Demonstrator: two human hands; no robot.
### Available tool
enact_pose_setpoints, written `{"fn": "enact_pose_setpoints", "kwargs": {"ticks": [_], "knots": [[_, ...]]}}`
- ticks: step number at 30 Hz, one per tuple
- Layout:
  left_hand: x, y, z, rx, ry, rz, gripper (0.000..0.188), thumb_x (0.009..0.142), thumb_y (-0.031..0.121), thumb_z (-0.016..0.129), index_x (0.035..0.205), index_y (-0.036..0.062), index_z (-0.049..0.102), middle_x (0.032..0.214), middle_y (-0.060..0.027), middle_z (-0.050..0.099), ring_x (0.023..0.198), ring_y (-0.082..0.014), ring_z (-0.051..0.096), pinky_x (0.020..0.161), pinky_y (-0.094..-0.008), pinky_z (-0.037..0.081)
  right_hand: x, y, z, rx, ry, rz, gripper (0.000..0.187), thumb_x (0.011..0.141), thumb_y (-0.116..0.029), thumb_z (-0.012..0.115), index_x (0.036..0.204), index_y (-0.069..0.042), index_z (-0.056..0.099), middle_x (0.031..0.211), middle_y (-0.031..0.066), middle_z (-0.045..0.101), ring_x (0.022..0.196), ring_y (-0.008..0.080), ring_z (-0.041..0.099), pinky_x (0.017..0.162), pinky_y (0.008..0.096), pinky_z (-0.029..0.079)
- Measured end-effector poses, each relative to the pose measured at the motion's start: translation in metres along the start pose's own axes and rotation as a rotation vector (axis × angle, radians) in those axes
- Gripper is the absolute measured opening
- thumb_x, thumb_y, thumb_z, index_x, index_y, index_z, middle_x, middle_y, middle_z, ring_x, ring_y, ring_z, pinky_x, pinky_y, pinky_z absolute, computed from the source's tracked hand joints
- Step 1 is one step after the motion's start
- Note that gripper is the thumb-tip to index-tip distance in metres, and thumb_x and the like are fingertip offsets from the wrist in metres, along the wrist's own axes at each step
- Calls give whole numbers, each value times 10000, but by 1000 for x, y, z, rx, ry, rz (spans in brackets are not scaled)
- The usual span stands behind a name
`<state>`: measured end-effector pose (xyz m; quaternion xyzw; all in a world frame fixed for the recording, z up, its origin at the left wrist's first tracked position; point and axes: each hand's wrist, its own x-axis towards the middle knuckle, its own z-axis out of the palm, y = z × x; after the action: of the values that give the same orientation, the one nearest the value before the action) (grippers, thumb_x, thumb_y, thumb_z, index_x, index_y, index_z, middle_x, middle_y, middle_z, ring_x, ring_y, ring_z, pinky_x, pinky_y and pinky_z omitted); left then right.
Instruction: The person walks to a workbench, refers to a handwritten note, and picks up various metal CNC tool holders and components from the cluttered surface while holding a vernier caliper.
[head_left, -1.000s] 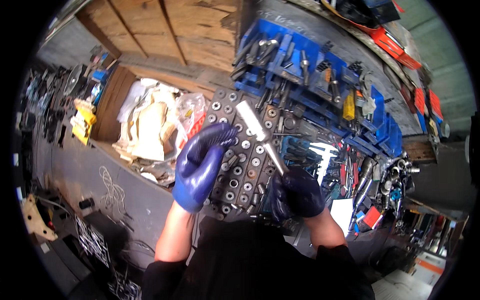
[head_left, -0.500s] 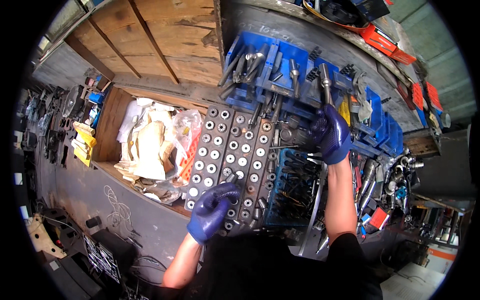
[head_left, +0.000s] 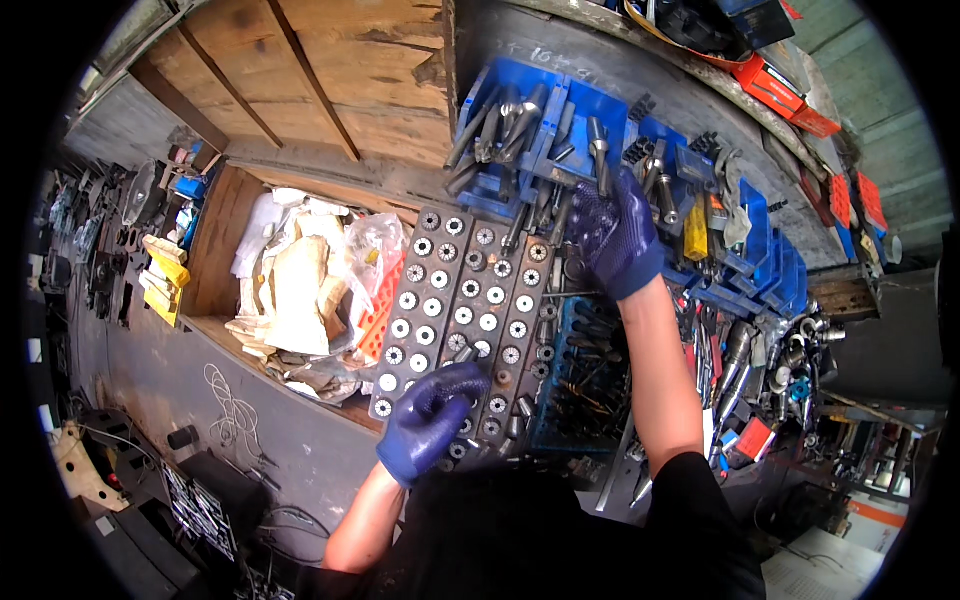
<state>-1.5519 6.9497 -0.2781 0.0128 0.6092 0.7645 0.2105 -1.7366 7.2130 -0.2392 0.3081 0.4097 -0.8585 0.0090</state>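
Observation:
My left hand (head_left: 436, 418), in a dark blue glove, is curled closed low over the collet rack (head_left: 440, 300). Whatever its fingers enclose is hidden. A small tilted metal cylinder (head_left: 466, 353) shows just beyond its knuckles, on the rack. At the front of the blue bins (head_left: 590, 95), my right hand (head_left: 617, 238), gloved alike, has its fingers around the lower end of a milling cutter (head_left: 598, 140), which still leans in its bin. Another metal tool (head_left: 667, 200) lies in the bins to the right of this hand. Round slotted collets fill the rack in rows.
Left of the rack, a wooden box (head_left: 212, 235) holds papers, plastic bags and an orange tray (head_left: 380, 315). A blue crate (head_left: 560, 430) of dark slender tools stands to the right. Beyond my right forearm are piled metal fittings (head_left: 750, 350). More bins line the back.
My right hand has let go of the long-shanked tool and moved left to the milling cutter. My left hand has stayed almost still.

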Motion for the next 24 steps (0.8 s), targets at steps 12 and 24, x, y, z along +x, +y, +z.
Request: {"fn": "enact_pose_setpoints", "kwargs": {"ticks": [12, 24], "knots": [[-5, 13, 3, 0, -1, 50, 343, 953, -5, 479, 1284, -53, 559, 1202, -136, 657, 1143, -206, 610, 1029, -349, 440, -43, 12, -29, -349, -347, -171, 343, 1002, -316, 496, 978, 13, 592, 630, 54, 529, 521, 171, 533, 503, 308, 434], [37, 85, 21, -287, -157, 358, 638, 998, 229, 529, 1499, -54, 255, 1430, -213, 478, 1331, -314, 474, 1103, -443, 381, -181, 42, -41, -223, -866, 312, 473, 956, -422, 551, 936, 51, 566, 687, 128, 598, 496, 208, 582, 480, 321, 480]]}}
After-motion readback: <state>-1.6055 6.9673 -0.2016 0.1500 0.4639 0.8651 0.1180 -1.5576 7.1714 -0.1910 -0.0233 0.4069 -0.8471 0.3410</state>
